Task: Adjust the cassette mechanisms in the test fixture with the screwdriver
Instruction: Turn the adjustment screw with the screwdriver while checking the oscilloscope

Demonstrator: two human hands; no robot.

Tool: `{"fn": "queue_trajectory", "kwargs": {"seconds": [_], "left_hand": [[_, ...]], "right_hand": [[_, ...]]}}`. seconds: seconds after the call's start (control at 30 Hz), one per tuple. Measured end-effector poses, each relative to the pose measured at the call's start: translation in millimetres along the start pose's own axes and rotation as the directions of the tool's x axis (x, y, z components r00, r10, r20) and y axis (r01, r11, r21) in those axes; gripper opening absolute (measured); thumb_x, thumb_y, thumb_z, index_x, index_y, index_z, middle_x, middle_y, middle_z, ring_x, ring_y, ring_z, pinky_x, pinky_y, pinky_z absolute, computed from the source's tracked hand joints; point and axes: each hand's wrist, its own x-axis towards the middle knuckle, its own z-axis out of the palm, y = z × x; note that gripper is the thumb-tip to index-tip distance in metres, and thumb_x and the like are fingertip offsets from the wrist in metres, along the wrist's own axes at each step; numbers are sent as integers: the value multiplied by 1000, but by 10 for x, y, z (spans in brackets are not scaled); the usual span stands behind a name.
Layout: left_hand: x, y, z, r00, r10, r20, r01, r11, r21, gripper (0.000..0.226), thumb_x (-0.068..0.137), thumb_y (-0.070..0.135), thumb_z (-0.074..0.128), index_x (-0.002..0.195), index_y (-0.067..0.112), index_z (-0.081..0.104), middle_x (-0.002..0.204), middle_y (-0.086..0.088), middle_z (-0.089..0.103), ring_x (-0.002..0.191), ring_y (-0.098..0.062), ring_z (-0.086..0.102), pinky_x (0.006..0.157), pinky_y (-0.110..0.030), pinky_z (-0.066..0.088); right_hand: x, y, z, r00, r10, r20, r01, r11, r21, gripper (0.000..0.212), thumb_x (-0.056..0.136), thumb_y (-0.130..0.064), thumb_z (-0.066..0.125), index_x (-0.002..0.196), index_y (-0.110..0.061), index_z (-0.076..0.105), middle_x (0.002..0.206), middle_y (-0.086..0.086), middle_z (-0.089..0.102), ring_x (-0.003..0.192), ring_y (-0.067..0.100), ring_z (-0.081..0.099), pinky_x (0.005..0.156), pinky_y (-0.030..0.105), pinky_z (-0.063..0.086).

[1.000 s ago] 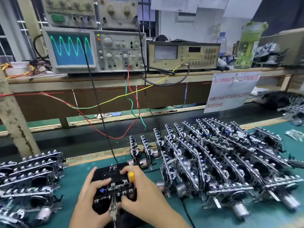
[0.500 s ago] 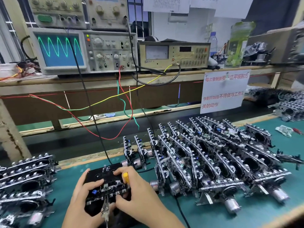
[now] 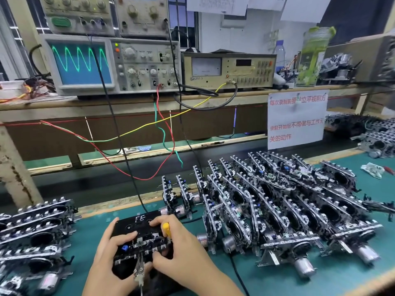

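Observation:
A black test fixture (image 3: 136,226) marked "FE" sits on the green mat near the front edge, with a cassette mechanism (image 3: 142,246) seated in it. My left hand (image 3: 111,257) grips the fixture's left side, fingers over its top. My right hand (image 3: 181,251) holds a small yellow-handled screwdriver (image 3: 166,229) upright over the mechanism's right part; its tip is hidden. A metal clip (image 3: 139,268) hangs at the fixture's front.
Several rows of cassette mechanisms (image 3: 277,206) stand to the right, and another stack (image 3: 36,229) lies at the left. An oscilloscope (image 3: 111,63) showing a green sine wave and a meter unit (image 3: 228,70) sit on the shelf behind. Coloured wires (image 3: 136,131) hang down.
The view has shifted slightly, so the bench appears further left in frame. Both hands stay on the fixture and screwdriver in the same grip.

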Motion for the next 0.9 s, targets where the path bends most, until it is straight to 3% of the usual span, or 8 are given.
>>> {"fn": "queue_trajectory", "kwargs": {"seconds": [0.13,0.27,0.4,0.5,0.57,0.67,0.77,0.9], "left_hand": [[10,21,-22,1000,-12,19,12,1000,18,78,55,26,97,115,58,59,153,34,29,137,-5,43,102,-39,40],[8,62,-211,986,13,166,-8,999,-32,74,58,42,90,122,58,56,156,36,21,140,-5,41,105,-43,42],[46,122,-409,968,41,247,-46,999,15,57,69,67,63,125,60,55,158,35,17,145,8,24,113,-38,29],[209,287,-373,983,3,184,-19,996,86,29,77,63,64,103,51,64,148,23,38,144,8,24,106,-21,28],[382,384,-324,983,8,183,-45,978,201,16,80,48,74,87,41,61,123,18,57,130,-2,46,98,-27,39],[625,517,-355,955,-74,288,-44,922,385,41,61,68,65,89,42,51,95,25,56,91,1,56,76,-27,43],[763,535,-389,942,-94,323,-62,896,440,63,52,73,60,106,46,43,99,33,52,95,0,57,78,-26,42],[678,459,-345,980,-50,193,-11,952,306,56,59,64,74,104,46,45,101,28,59,92,17,55,75,-7,38]], "right_hand": [[0,11,4,1000,-4,-9,4,1000,3,49,84,-40,59,124,-56,37,92,-42,44,70,-3,53,64,20,38],[-3,-25,-10,1000,8,-15,-9,1000,-27,46,89,-38,60,125,-55,37,93,-36,48,65,-7,53,62,20,39],[-18,-43,-21,1000,15,-25,-16,998,-56,45,93,-36,62,126,-53,37,114,-21,56,102,5,59,86,32,50],[-47,-37,6,1000,-8,-28,6,996,-87,54,92,-35,64,130,-55,31,120,-22,54,107,0,54,83,25,45],[-79,-12,46,999,-10,-53,6,997,-81,67,90,-33,66,137,-56,23,121,-31,51,107,-5,54,85,20,44],[-130,44,85,996,8,-84,-13,998,-62,78,89,-31,67,142,-57,16,112,-42,47,99,-12,54,76,7,41],[-159,49,99,996,5,-84,-13,996,-92,78,89,-32,65,142,-58,14,101,-44,43,75,-14,51,62,6,38],[-172,8,105,997,12,-80,-20,994,-108,77,90,-35,64,141,-59,12,103,-43,43,78,-18,49,67,9,39]]}}
